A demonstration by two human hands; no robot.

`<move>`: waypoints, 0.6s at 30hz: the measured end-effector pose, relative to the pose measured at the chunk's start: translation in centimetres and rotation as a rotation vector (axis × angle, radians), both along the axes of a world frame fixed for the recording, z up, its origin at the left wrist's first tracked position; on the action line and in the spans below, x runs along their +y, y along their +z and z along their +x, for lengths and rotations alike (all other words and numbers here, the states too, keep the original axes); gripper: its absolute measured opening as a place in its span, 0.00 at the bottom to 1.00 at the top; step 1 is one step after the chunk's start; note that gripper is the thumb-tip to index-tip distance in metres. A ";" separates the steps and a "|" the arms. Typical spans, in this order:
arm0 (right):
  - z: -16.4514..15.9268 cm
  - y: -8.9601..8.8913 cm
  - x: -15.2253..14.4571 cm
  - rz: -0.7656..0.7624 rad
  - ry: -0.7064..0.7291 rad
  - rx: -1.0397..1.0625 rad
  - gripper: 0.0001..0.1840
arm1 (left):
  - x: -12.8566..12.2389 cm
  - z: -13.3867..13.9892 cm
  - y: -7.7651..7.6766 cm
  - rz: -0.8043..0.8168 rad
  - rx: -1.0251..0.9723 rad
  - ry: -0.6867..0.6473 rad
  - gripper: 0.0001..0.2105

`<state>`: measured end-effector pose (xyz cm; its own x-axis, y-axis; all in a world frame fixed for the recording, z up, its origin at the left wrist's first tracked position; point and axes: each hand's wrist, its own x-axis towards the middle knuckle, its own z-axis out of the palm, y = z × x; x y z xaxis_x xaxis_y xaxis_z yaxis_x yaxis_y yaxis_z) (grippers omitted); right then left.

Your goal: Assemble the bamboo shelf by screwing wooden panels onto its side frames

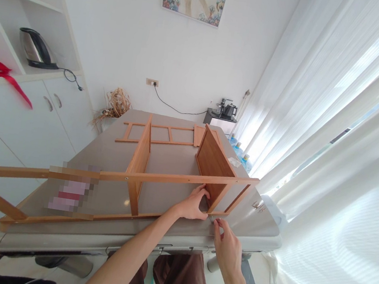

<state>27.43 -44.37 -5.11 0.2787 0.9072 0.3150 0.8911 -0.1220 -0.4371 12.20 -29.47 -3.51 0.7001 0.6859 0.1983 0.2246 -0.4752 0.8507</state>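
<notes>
A wooden shelf frame [170, 177] lies on its side along the near edge of the table, with two boards standing across it. My left hand [194, 203] is closed on its right part, fingers against the right-hand board [220, 184] and thumb by the lower rail. Beside that corner, my right hand [226, 242] pinches a small, thin metal hex key [212, 219] at the lower rail. The key's tip is too small to make out. Small screws [258, 206] lie on the table to the right.
Another ladder-like wooden frame [171, 134] lies farther back on the grey table [172, 161]. A blurred printed item [70, 193] is at the left. Dried plants [116, 102] stand behind the table, water bottles [246, 159] and white curtains [300, 87] at the right.
</notes>
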 end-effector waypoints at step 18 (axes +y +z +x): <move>0.0 1.5 0.7 -0.031 -0.002 0.248 0.24 | 0.2 -0.1 -0.3 0.005 0.000 -0.007 0.28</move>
<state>27.39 -43.68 -3.65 0.3453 0.9150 0.2088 0.7570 -0.1401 -0.6382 12.13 -29.26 -3.83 0.7046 0.6803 0.2021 0.2212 -0.4811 0.8483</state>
